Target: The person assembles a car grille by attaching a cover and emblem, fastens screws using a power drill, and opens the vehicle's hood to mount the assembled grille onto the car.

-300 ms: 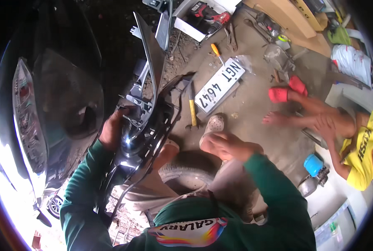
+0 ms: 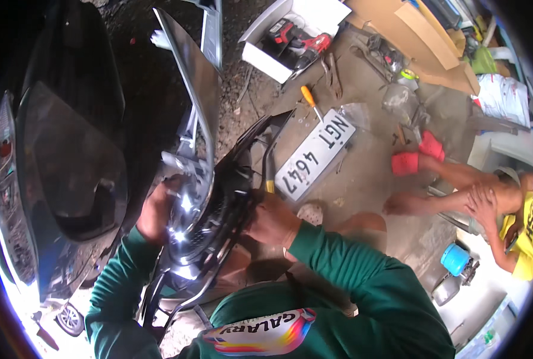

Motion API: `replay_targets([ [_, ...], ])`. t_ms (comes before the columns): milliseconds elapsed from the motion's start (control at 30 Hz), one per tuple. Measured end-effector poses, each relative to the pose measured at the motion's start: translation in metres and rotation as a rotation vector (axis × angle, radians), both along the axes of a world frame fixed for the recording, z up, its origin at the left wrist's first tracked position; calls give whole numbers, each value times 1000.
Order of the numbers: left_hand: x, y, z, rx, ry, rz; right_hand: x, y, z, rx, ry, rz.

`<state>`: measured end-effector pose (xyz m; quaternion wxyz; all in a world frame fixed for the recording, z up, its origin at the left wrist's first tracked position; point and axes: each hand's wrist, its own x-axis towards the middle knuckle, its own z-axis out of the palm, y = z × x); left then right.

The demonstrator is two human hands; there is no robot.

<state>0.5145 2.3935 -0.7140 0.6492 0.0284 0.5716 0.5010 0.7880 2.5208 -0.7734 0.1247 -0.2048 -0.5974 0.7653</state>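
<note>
A glossy black plastic motorcycle fairing [image 2: 189, 251] stretches up and down in front of me, left of centre. My left hand [image 2: 156, 209] is closed on its left edge. My right hand [image 2: 272, 220] has its fingers curled over the right edge. A long thin dark panel [image 2: 189, 72] rises from the fairing's upper end, with a grey bracket beside it. Just past my right hand lies a hammer [image 2: 270, 184], mostly covered by the fairing and hand. Both sets of fingertips are hidden behind the dark plastic.
A white licence plate [image 2: 315, 154] and an orange-handled screwdriver [image 2: 308, 97] lie on the floor. Behind them, a white box [image 2: 260, 54] holds a red cordless drill [image 2: 299, 40]. Another person's legs [image 2: 440, 200] extend in from the right. Large dark bodywork [image 2: 75, 167] stands left.
My right hand has swung left from over my knee onto the fairing's right edge. The hammer is now largely covered. My left hand keeps its hold.
</note>
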Motion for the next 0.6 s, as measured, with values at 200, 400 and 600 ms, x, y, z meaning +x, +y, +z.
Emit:
replay_targets([
  [200,12,12,-17,245,-100,89,-6,26,2,-1319,82,-215],
  [400,18,2,-6,122,-157,185,-3,21,16,-1177,-119,-268],
  [600,10,-24,-5,169,-32,431,-22,30,6,-1152,-27,-482],
])
